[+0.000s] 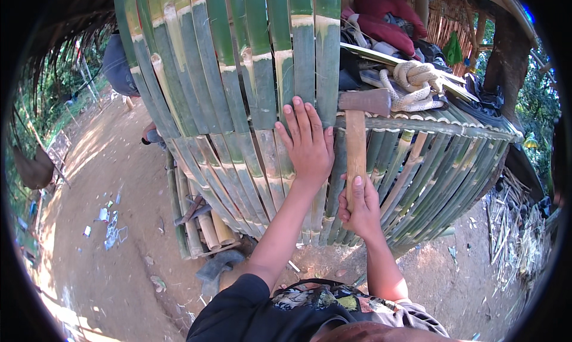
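My left hand (311, 148) lies flat with its fingers spread on a wall of upright green bamboo slats (259, 92). To its right, my right hand (361, 210) is wrapped round the lower part of the wooden handle of a hammer (356, 139). The hammer's rusty brown head is uppermost, close to the right edge of the tall slats and the end of a split-bamboo rail (429, 126). Whether the head touches the bamboo, I cannot tell. Below the rail, more bamboo slats (411, 175) form a lower wall curving away to the right.
Behind the rail lie a coiled thick pale rope (417, 83), dark red cloth (390, 20) and black bags. Cut bamboo poles (205, 226) and a grey cloth-like item (217, 270) are on the dirt ground at left. Another person's leg (119, 68) shows beyond the tall slats.
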The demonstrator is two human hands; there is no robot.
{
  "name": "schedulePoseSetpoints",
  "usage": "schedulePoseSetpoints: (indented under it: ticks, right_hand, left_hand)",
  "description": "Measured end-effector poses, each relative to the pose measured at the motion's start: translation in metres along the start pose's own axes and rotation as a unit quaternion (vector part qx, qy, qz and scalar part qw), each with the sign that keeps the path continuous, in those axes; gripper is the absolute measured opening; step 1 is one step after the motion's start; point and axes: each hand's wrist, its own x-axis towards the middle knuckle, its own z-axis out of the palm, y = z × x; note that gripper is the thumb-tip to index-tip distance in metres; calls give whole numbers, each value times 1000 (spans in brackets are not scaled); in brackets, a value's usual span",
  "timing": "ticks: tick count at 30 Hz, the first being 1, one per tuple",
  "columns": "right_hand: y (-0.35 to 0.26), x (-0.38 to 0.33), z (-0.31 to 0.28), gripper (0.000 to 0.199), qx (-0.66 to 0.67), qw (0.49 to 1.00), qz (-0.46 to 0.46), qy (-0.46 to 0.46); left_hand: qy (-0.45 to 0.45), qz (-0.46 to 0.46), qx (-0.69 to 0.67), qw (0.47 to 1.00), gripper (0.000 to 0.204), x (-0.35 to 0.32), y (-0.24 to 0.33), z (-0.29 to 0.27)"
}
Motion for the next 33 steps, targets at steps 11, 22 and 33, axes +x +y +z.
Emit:
schedulePoseSetpoints:
  ticks: [11, 22, 33]
  right_hand:
    - [3, -8, 7, 47, 101, 994, 28, -6]
    - [6, -7, 4, 46, 101, 994, 39, -23]
    - [9, -9, 5, 44, 107, 992, 40, -46]
  left_hand:
    - [2, 4, 14, 1000, 61, 0, 0, -2]
    - [2, 2, 19, 1000, 60, 0, 0, 1]
    - [1, 5, 10, 1000, 59, 0, -1, 1]
